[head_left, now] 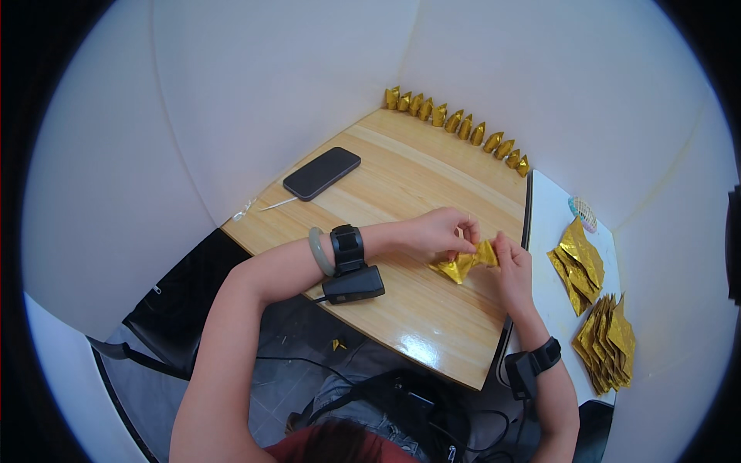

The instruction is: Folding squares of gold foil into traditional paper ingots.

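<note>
Over the wooden table, a partly folded piece of gold foil paper (457,268) is held between my two hands, creased and pinched narrow near its middle. My left hand (440,231) grips its upper side, thumb and fingers bent against the foil. At its right end, my right hand (512,268) pinches it between thumb and fingers. Part of the foil is hidden behind the fingers. A row of small folded gold foil pieces (465,127) stands upright along the far edge of the table.
A dark phone (321,174) with a white cable lies at the left of the wooden table (386,208). On the white surface at right sit two stacks of gold foil sheets, a smaller stack (579,266) and a thicker stack (606,343), plus a pale oval object (583,214). White walls enclose the table.
</note>
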Available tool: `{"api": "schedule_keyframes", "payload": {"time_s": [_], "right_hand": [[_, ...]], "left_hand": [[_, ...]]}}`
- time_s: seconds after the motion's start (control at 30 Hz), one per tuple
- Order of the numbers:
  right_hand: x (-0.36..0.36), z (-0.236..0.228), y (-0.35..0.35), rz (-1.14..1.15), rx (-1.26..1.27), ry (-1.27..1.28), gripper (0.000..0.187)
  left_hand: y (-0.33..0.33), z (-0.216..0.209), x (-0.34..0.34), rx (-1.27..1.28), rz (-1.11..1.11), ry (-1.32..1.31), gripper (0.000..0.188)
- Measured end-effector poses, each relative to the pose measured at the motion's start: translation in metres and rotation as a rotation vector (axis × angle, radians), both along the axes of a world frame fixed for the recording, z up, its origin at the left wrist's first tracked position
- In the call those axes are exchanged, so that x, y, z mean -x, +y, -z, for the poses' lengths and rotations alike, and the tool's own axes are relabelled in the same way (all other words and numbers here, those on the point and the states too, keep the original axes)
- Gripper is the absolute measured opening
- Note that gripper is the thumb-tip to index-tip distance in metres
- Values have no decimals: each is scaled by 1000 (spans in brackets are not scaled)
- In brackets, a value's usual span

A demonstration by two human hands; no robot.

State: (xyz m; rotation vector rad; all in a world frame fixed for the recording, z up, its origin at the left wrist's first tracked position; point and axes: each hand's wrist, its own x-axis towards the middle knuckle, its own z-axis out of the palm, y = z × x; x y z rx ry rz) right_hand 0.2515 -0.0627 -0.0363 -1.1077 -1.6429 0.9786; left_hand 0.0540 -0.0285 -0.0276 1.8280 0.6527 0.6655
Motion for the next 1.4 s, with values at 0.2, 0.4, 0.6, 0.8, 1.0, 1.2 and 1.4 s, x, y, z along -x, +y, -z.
{"api": "schedule_keyframes", "payload": {"time_s": [0.2, 0.4, 0.6, 0.8, 1.0, 1.2, 1.4], "right_hand": [[12, 1, -5, -193, -53, -19, 31], [9, -5, -7, -62, -16, -116, 25], [5, -5, -2, -33, -291, 26, 18], [2, -10, -6, -61, -507, -407, 24], [2, -15, -9, -187, -252, -512, 26], [-15, -19, -2, -340, -236, -479, 25], [-18, -25, -1, -370, -114, -448, 23]], "left_hand": [[6, 3, 0, 160, -99, -270, 11], [11, 2, 3, 61, -98, -283, 15], [17, 1, 8, -31, -90, -296, 10], [30, 8, 20, -41, -44, 16, 16], [23, 6, 22, -359, 64, 214, 13], [23, 6, 21, -303, 120, 214, 14], [15, 2, 22, -292, 137, 225, 13]]}}
